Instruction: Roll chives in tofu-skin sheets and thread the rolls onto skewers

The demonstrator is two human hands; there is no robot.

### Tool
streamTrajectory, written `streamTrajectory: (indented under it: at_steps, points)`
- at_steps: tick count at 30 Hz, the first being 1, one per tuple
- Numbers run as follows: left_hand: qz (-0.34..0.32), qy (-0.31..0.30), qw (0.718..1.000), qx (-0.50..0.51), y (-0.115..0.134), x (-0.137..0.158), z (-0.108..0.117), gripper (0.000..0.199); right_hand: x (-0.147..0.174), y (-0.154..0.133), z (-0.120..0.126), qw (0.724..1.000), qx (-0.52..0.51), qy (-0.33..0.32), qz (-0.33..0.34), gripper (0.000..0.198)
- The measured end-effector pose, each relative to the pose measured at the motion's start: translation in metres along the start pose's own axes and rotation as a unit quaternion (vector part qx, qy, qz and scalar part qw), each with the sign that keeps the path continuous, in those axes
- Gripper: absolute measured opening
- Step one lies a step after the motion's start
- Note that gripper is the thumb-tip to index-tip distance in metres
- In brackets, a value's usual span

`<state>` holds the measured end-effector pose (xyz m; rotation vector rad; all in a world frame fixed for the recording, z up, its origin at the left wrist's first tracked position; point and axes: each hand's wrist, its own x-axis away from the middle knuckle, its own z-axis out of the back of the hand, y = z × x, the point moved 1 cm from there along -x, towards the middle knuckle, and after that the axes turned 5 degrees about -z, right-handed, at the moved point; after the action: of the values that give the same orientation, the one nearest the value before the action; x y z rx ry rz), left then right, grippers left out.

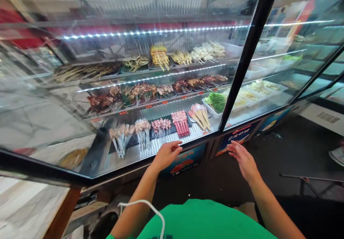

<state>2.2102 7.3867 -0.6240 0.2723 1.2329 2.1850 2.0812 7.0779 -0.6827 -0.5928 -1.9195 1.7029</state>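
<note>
My left hand (167, 155) hovers in front of the glass display case, fingers loosely curved and nothing in it. To the right, my right hand (244, 161) is held up with fingers stretched out, also holding nothing. Behind the glass, nearest my left hand, lie pink meat skewers (180, 123) and small meat skewers (161, 125). Further left are two bunches of skewers (143, 129) with their sticks pointing toward me. A plate of wooden-handled skewers (200, 115) and a white tub of green vegetables (215, 102) sit on the same bottom level.
Upper shelves hold more skewers (145, 91) and pale rolled food (208, 51), under LED strips. A black frame post (248, 56) divides the glass. Posters (185, 162) cover the lower front. A thin metal bar (311, 177) stands at right, above a dark floor (279, 153).
</note>
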Motion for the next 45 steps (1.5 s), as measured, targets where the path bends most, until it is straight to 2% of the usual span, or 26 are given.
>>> streamTrajectory:
  at_steps: [4, 9, 13, 17, 20, 23, 25, 27, 33, 39, 45]
  points:
    - [-0.010, -0.045, 0.999, 0.026, -0.021, -0.029, -0.003, 0.045, -0.057, -0.002, 0.009, 0.998, 0.029, 0.049, 0.025, 0.062]
    - [-0.016, -0.088, 0.996, 0.021, -0.024, -0.068, -0.021, 0.045, -0.147, -0.004, 0.018, 0.980, 0.127, 0.111, 0.107, 0.067]
    - [-0.020, -0.097, 0.995, 0.018, -0.013, -0.108, -0.048, 0.042, -0.214, -0.010, 0.016, 0.945, 0.243, 0.127, 0.176, 0.071]
    - [-0.037, -0.078, 0.996, 0.001, 0.016, -0.157, -0.086, 0.037, -0.252, -0.014, 0.013, 0.896, 0.348, 0.085, 0.262, 0.050]
    - [-0.055, -0.042, 0.998, -0.003, 0.044, -0.197, -0.119, 0.035, -0.264, -0.017, 0.015, 0.864, 0.391, 0.033, 0.314, 0.036]
    - [-0.085, 0.003, 0.996, -0.016, 0.067, -0.234, -0.151, 0.033, -0.269, -0.020, 0.019, 0.815, 0.433, -0.003, 0.384, 0.029]
    - [-0.105, 0.034, 0.993, -0.031, 0.075, -0.253, -0.170, 0.033, -0.271, -0.021, 0.020, 0.785, 0.452, -0.008, 0.424, 0.029]
    - [-0.119, 0.069, 0.989, -0.046, 0.079, -0.266, -0.184, 0.032, -0.272, -0.023, 0.020, 0.771, 0.454, -0.010, 0.447, 0.032]
    - [-0.103, 0.152, 0.974, -0.137, 0.076, -0.279, -0.203, 0.027, -0.272, -0.029, 0.015, 0.759, 0.479, -0.023, 0.441, 0.027]
    - [-0.034, 0.151, 0.970, -0.187, 0.084, -0.280, -0.207, 0.027, -0.274, -0.040, 0.011, 0.757, 0.508, -0.055, 0.406, 0.024]
    - [-0.021, 0.125, 0.977, -0.169, 0.084, -0.272, -0.207, 0.030, -0.278, -0.043, 0.011, 0.757, 0.506, -0.076, 0.407, 0.023]
